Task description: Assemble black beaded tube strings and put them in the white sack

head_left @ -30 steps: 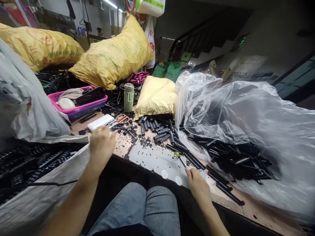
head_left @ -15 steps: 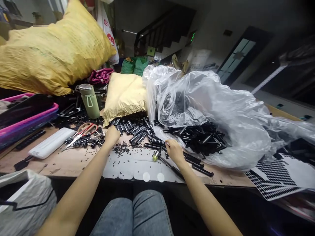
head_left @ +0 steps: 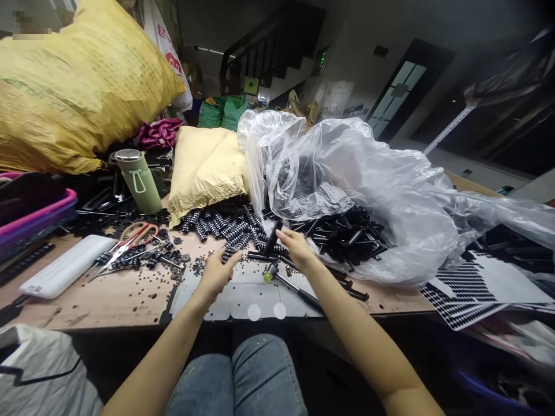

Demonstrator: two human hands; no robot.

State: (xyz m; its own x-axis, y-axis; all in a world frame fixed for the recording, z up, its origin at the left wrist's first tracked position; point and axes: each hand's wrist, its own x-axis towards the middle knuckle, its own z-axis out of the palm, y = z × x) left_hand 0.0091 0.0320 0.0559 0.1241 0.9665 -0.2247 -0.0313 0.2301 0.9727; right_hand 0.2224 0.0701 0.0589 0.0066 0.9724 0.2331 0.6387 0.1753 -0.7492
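Observation:
My left hand [head_left: 215, 273] is closed on a short ribbed black part [head_left: 227, 254] just above the white sheet [head_left: 236, 292] at the table's front edge. My right hand [head_left: 296, 248] pinches a black rod [head_left: 272, 237], holding it tilted upward. A small hammer with a yellow-tipped head [head_left: 272, 274] lies on the table between my hands, close to my right wrist. Behind my hands lies a heap of ribbed black parts [head_left: 225, 224] spilling from a small yellow sack [head_left: 203, 164]. A pile of black rods [head_left: 342, 234] spills from a clear plastic bag [head_left: 355, 179] to the right.
Scissors with red handles [head_left: 130, 240], a white flat box [head_left: 65, 273], a green bottle [head_left: 137, 180] and a pink basket [head_left: 41, 211] stand on the left. A big yellow sack [head_left: 78, 86] fills the back left. Tiny black bits litter the wooden table [head_left: 113, 300]. Perforated black-and-white sheets [head_left: 472, 289] lie at the right.
My left hand drew back from the ribbed heap with one part. My right hand lifted a black rod off the table. The view shifted slightly right.

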